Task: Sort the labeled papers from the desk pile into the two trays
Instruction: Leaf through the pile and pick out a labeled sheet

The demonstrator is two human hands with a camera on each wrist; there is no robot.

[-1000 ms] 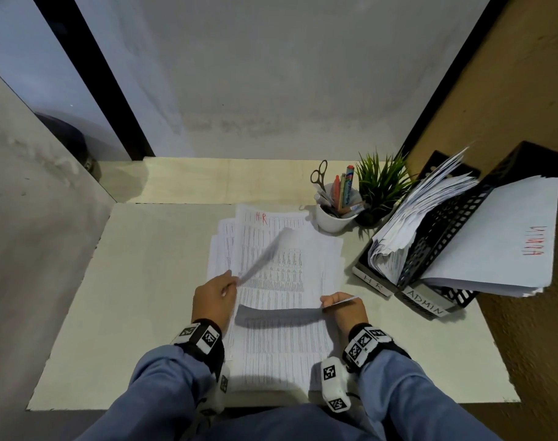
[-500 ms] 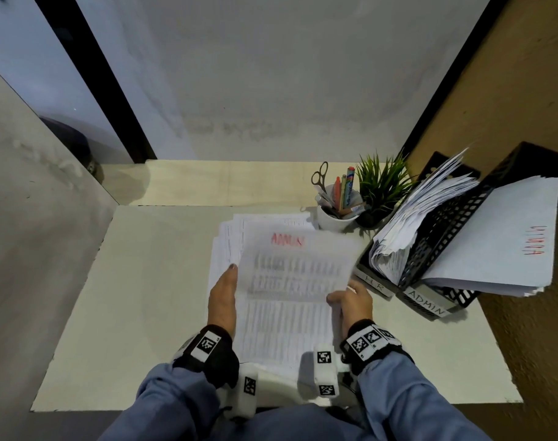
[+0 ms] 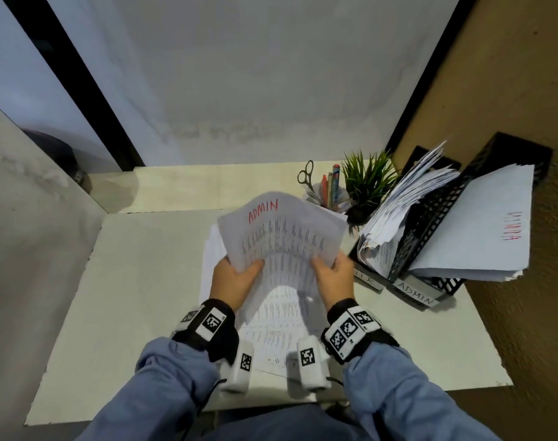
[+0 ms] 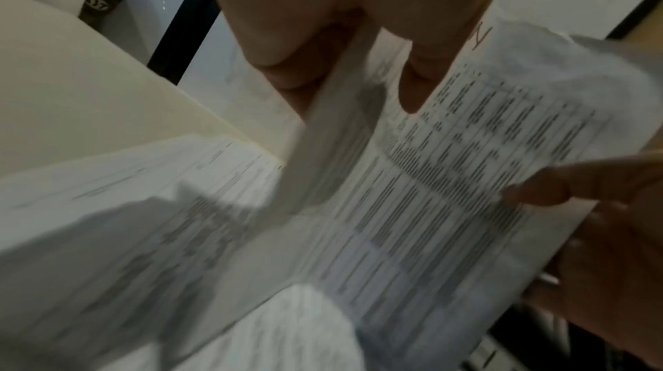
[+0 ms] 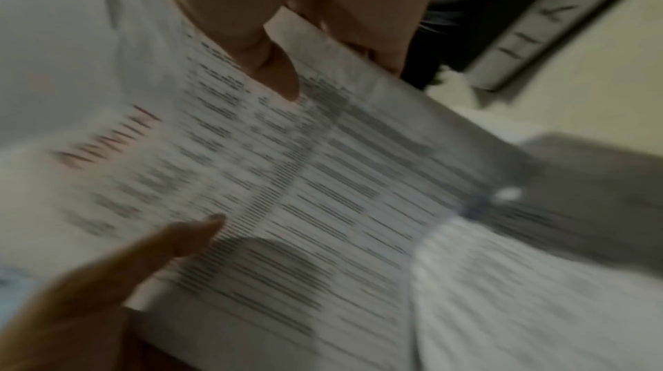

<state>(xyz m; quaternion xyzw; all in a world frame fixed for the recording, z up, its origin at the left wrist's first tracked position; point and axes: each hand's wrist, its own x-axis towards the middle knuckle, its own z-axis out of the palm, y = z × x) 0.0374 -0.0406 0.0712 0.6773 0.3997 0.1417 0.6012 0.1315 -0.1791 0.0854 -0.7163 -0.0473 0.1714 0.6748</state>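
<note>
A printed sheet marked ADMIN in red (image 3: 284, 237) is lifted above the desk pile (image 3: 277, 316), bowed upward. My left hand (image 3: 236, 278) pinches its left edge, thumb on top, and my right hand (image 3: 333, 275) pinches its right edge. In the left wrist view the left hand's thumb (image 4: 427, 76) presses the sheet (image 4: 448, 192). The right wrist view shows the right hand's thumb (image 5: 265, 65) on the same sheet (image 5: 287, 178). Two black mesh trays stand at the right: the HR tray (image 3: 366, 280) stuffed with papers, and the ADMIN tray (image 3: 417, 292) holding a sheet marked ADMIN.
A white cup of pens and scissors (image 3: 323, 192) and a small green plant (image 3: 368, 181) stand behind the pile, left of the trays. A brown wall (image 3: 509, 90) runs along the right. Bare desk (image 3: 144, 297) lies to the left.
The ADMIN sheet has come up off the pile and now bows between both hands, which have risen and closed in on its two side edges.
</note>
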